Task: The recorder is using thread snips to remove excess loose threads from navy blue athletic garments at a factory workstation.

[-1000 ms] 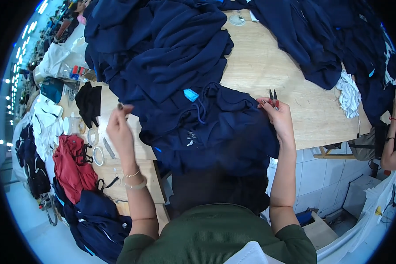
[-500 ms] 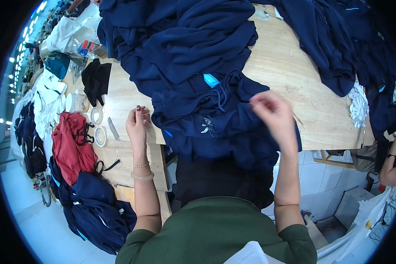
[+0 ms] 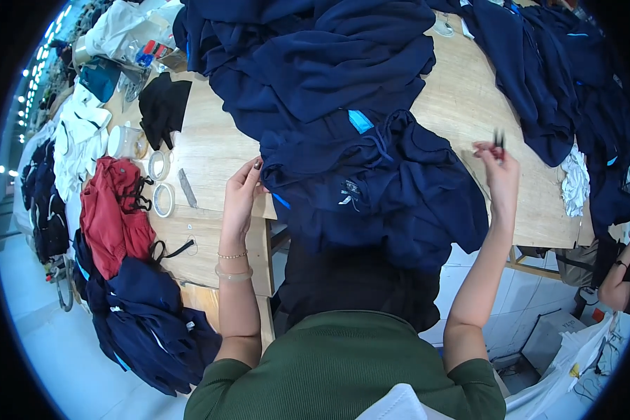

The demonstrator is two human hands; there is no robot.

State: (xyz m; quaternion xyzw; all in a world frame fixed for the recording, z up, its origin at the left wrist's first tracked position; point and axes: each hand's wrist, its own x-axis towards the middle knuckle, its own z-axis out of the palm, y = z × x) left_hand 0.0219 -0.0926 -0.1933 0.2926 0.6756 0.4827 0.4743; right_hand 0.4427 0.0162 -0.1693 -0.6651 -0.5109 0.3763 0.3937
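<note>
A navy garment (image 3: 322, 189) with a drawstring and a printed neck label lies bunched at the table's front edge, its lower part hanging over my lap. At its left edge my left hand (image 3: 241, 192) pinches the cloth between thumb and fingers. Off to the garment's right, above bare wood, my right hand (image 3: 500, 171) is closed around small thread snips (image 3: 499, 138). Their two dark tips point away from me and are slightly blurred; the rest is hidden in my fingers. A light blue patch (image 3: 360, 121) shows just beyond the drawstring.
A large pile of navy garments (image 3: 315, 63) fills the table's far middle, with more navy cloth (image 3: 532, 84) at the right. Tape rolls (image 3: 163, 200), a grey blade-like strip (image 3: 187, 187) and a red garment (image 3: 115, 217) lie left. Another person's arm (image 3: 616, 280) shows far right.
My right hand has moved right, away from the garment, and the snips' tips now show. My left hand has come to the garment's left edge and taken hold. The view has shifted slightly.
</note>
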